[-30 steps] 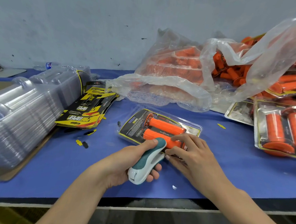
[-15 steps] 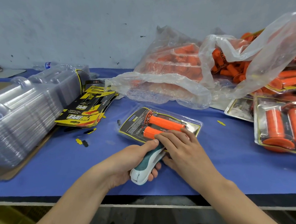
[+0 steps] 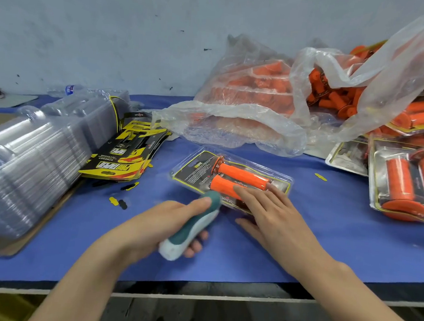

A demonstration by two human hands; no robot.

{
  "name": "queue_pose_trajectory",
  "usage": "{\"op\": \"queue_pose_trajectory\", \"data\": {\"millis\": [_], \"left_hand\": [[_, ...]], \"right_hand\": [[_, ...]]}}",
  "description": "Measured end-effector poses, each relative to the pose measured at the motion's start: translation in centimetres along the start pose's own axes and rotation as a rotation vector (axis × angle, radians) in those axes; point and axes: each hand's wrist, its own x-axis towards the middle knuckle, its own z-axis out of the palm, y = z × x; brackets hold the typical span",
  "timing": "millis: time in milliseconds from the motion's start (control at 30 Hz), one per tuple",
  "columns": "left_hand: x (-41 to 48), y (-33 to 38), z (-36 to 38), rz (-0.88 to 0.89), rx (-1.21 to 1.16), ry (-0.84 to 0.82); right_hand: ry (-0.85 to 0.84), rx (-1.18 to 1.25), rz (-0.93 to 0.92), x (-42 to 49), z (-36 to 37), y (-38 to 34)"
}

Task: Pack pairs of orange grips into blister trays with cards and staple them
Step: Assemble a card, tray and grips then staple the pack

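a blister pack (image 3: 192, 170) holding two orange grips (image 3: 242, 175) is laid on the blue table (image 3: 338, 244), its long axis running left to right. its near edge is pressed flat by the straight fingers (image 3: 250, 196) of the right hand (image 3: 277, 216). a teal-and-white stapler (image 3: 192, 225) is gripped in the curled left hand (image 3: 151, 225), its nose aimed up-right at the pack's near left edge, which lies closer to that hand.
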Motion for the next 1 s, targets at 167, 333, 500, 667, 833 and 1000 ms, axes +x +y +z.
{"op": "queue_pose_trajectory", "data": {"millis": [167,333,500,667,833,1000], "left_hand": [[0.2,-2.4,-4.5,0.130,0.585,0.849],[1.3,-2.9,-5.4,-0.013,0.944,0.989],[1.4,-2.3,-4.1,0.236,0.999,1.109],[1.6,-1.6,-0.1,0.830,1.047,0.580],[2.4,-1.7,1.5,0.934,1.230,0.583],[2.6,-1.6,3.4,1.176,1.221,0.607]], "right_hand": [[0.027,0.026,-0.059,-0.4,-0.2,0.2],[0.010,0.006,-0.013,-0.5,-0.4,0.7],[-0.003,-0.033,0.098,-0.8,-0.9,2.1],[-0.039,-0.006,0.158,-1.2,-1.3,3.3],[-0.049,-0.028,0.191,-1.4,-1.4,3.3],[-0.025,-0.065,0.085,-0.4,-1.1,1.0]]}}
